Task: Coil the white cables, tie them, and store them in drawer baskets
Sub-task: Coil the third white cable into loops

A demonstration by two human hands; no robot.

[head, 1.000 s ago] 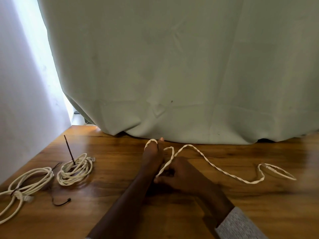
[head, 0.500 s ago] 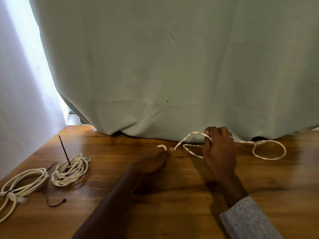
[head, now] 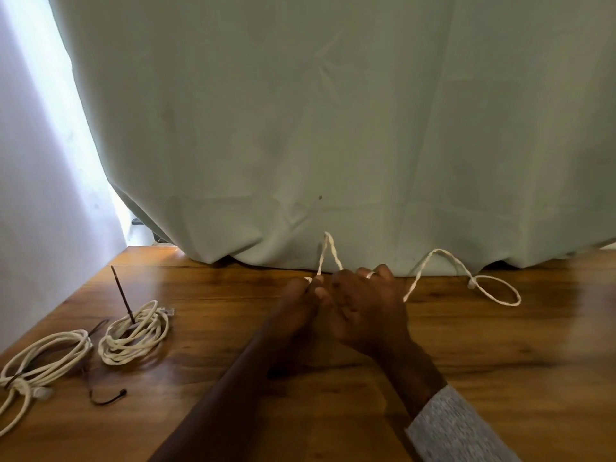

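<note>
Pale curtain (head: 333, 128) fills the far side and hangs down to the wooden table (head: 500, 378), which takes all the near part of the view. On the left of the table lie two finished coils, one coil (head: 135, 331) with a dark tie standing up from it, and a second coil (head: 40, 361) nearer the left edge. A loose dark tie (head: 106, 396) lies just beside them.

My two hands meet near the middle of the table. My left hand (head: 300, 305) pinches the end of the white cable (head: 433, 265) between thumb and fingers. My right hand (head: 370, 308) has its fingers curled around the same cable, touching the left hand. A short loop stands up between them, in front of the curtain. The rest of the cable goes to the right, rises in a hump and ends in a small ring on the table.

Half a second ago my right hand was apart, further right, pulling cable in. Now it has come back to the left hand and delivered a new loop. I judge that the third coil is only begun: much cable on the right is not yet gathered, and tying and storing are not yet done.
</note>
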